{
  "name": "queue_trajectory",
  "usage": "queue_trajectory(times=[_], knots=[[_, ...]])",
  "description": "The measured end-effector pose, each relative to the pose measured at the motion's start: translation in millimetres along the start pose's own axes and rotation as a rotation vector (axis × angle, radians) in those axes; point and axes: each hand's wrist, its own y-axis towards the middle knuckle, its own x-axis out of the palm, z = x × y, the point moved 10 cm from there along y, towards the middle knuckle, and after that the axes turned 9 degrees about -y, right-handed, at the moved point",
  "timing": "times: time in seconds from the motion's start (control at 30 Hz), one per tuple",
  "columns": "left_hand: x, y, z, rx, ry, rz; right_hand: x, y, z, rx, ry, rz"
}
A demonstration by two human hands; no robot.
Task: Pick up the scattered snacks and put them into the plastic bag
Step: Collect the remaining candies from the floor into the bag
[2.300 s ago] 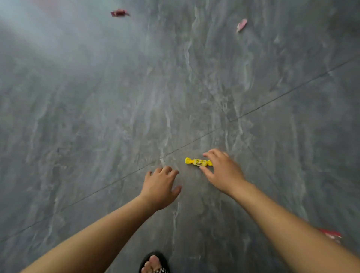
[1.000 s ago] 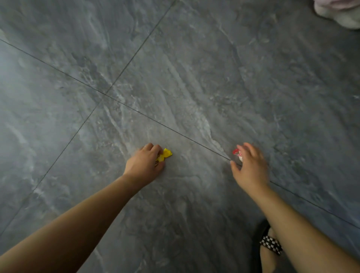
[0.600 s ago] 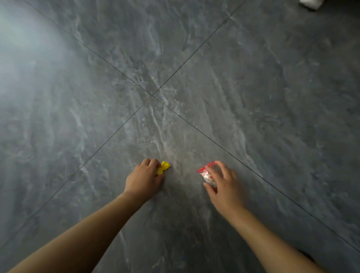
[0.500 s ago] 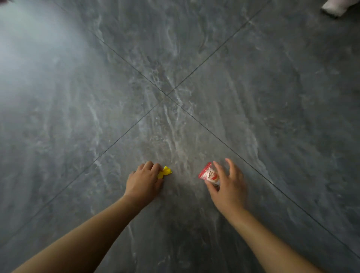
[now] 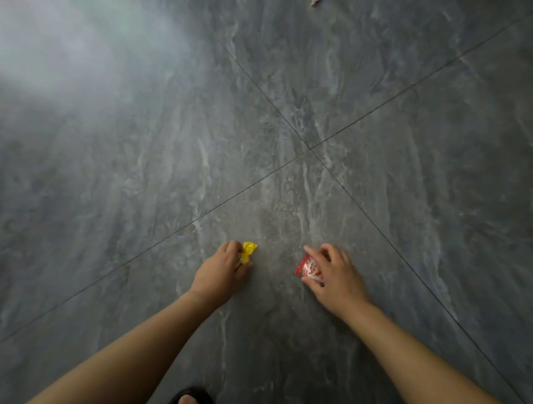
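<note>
My left hand (image 5: 220,272) is closed around a yellow wrapped candy (image 5: 247,251), whose twisted end sticks out past the fingers. My right hand (image 5: 336,274) grips a small red and white snack packet (image 5: 308,268) between thumb and fingers. Both hands hover low over the grey floor, about a hand's width apart. A pink wrapper (image 5: 315,2) peeks in at the top edge, mostly cut off. No plastic bag is in view.
Grey marbled floor tiles (image 5: 144,144) fill the view, with grout lines crossing at the upper middle right. The toe of my foot in a dark sandal (image 5: 189,397) shows at the bottom edge.
My right hand took the red and white packet off the floor and drew it in towards my left hand. My left hand kept the yellow candy. The view swung round across the floor.
</note>
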Motion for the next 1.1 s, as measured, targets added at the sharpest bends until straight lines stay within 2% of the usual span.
queue_trajectory(times=[0.07,0.17,0.33,0.47,0.63,0.87,1.0,1.1], knots=[[-1.0,-2.0,-5.8,-0.031,-0.01,0.0,4.2,-2.3,-3.8,-0.067,0.014,0.002],[-12.6,-5.4,-3.7,-0.009,-0.037,-0.012,4.3,-2.2,-5.6,-0.056,0.064,-0.013],[-98.2,-20.7,17.6,-0.076,-0.078,0.071,-59.6,6.7,-33.7,0.027,0.191,0.0],[-203.5,-61.3,77.5,-0.063,-0.039,0.144,-170.2,-8.5,-94.5,-0.058,0.179,0.024],[-355.6,-131.3,173.0,-0.067,-0.048,0.194,-357.5,-55.1,-174.3,-0.098,0.283,0.118],[-559.3,-269.4,322.0,-0.087,-0.237,0.35,-616.2,-165.5,-275.3,-0.225,0.306,0.122],[-634.4,-343.1,364.4,-0.151,-0.387,0.504,-714.5,-206.1,-311.6,-0.256,0.308,0.142],[-656.6,-387.0,361.2,-0.235,-0.533,0.574,-745.8,-230.0,-340.5,-0.3,0.324,0.12]])
